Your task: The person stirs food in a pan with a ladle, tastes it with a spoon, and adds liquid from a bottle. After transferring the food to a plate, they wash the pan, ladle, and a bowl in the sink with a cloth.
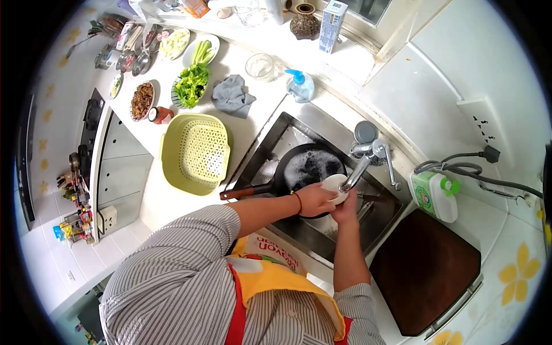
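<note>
Over the sink [270, 150], both hands grip a small white bowl [332, 185] right beneath the faucet spout [357, 172]. My left hand [315, 199], with a dark band at the wrist, is closed on the bowl's near left side. On its right side, my right hand [346, 210] wraps the rim, its fingers partly hidden. Below them a black frying pan [283, 170] rests in the sink, suds covering its bottom and its wooden handle [236, 193] reaching over the left edge. Part of the pan is hidden by my hands and left forearm.
A green colander [172, 167] stands left of the sink, near a grey cloth [232, 96] and plates of chopped food. Behind the sink is a blue-topped pump bottle [300, 89]. To the right are a detergent jug [431, 195] and a dark brown board [426, 270].
</note>
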`<state>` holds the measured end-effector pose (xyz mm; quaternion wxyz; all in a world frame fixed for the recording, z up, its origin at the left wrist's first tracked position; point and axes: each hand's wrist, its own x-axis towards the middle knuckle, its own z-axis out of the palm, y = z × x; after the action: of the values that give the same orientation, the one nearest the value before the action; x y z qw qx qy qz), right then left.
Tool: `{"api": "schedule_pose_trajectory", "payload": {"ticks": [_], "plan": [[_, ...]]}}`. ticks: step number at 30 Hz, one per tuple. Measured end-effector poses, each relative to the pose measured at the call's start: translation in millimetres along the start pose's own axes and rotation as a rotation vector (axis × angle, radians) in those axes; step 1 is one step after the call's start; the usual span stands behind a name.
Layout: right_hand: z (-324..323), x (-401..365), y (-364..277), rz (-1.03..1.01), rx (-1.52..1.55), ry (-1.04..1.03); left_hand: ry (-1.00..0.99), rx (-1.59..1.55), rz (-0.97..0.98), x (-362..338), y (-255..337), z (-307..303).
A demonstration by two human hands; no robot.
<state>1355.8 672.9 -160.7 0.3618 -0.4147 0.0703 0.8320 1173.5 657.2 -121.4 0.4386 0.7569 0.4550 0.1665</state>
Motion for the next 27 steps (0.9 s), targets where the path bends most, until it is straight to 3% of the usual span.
{"api": "schedule_pose_trajectory", "payload": {"ticks": [1, 3, 5, 7, 9, 11, 12, 13, 15, 17, 18, 20, 21, 22, 23, 24, 25, 26, 27], "plan": [[2.3, -0.6, 2.3, 0.002, 0.001, 0.002, 0.154, 0.144, 0.216, -8.3, -10.2, 9.0], [-1.4, 0.3, 3.9, -0.015, 0.041, -0.089, 0.131, 0.184, 0.187, -7.3, 3.8, -6.5], [-9.9, 8.0, 15.3, -0.067, 0.076, -0.036, -0.199, -0.117, -0.229, 0.8, 17.5, -15.0], [1.6, 0.2, 15.4, -0.119, 0.008, -0.049, -0.204, -0.170, -0.262, 3.6, 18.4, -11.4], [3.5, -6.2, 10.7, -0.032, 0.015, 0.002, -0.018, -0.155, -0.356, 11.3, -1.8, -10.2], [10.4, -13.0, 5.8, -0.042, 0.023, -0.053, 0.468, 0.100, -0.230, 15.4, -24.6, -13.5], [16.2, -18.3, 4.4, -0.028, -0.043, -0.088, 0.458, -0.005, -0.407, 17.4, -23.4, -20.4], [21.6, -24.2, 2.5, -0.010, -0.112, -0.124, 0.324, -0.131, -0.539, 18.8, -29.0, -23.7], [28.2, -30.6, -0.3, 0.007, -0.124, -0.097, -0.039, -0.174, -0.495, 23.5, -46.9, -24.6], [34.0, -29.5, -0.9, -0.064, -0.521, 0.083, 0.028, -0.058, -0.519, 23.0, -49.0, -18.8], [39.0, -26.8, -4.7, -0.067, -0.516, 0.083, 0.095, 0.058, -0.544, 21.9, -47.9, -18.1], [47.8, -22.0, -13.0, -0.064, -1.156, 0.382, 0.109, 0.033, -0.568, 19.0, -46.8, -18.5], [40.9, -18.2, -10.0, -0.064, -1.153, 0.384, 0.132, 0.003, -0.597, 18.0, -45.0, -18.5], [29.0, -9.4, -3.9, -0.227, -1.296, 0.465, 0.133, 0.003, -0.598, 16.2, -45.7, -12.0], [18.4, -0.2, 2.4, -0.396, -1.436, 0.542, 0.079, -0.391, -0.805, 13.4, -48.1, 0.8], [9.6, 10.9, 13.3, -0.398, -1.436, 0.532, 0.023, -0.791, -0.995, 10.2, -46.6, 9.7], [2.5, 22.4, 28.2, -0.531, -1.190, 0.552, 0.083, -1.027, -1.121, 8.3, -26.6, 11.2], [1.5, 30.3, 37.8, -0.651, -0.934, 0.561, 0.110, -1.005, -1.098, 7.7, -15.8, 7.9], [4.3, 32.8, 42.2, -0.654, -0.927, 0.545, 0.136, -0.980, -1.076, 6.3, -12.1, 4.6]]}}
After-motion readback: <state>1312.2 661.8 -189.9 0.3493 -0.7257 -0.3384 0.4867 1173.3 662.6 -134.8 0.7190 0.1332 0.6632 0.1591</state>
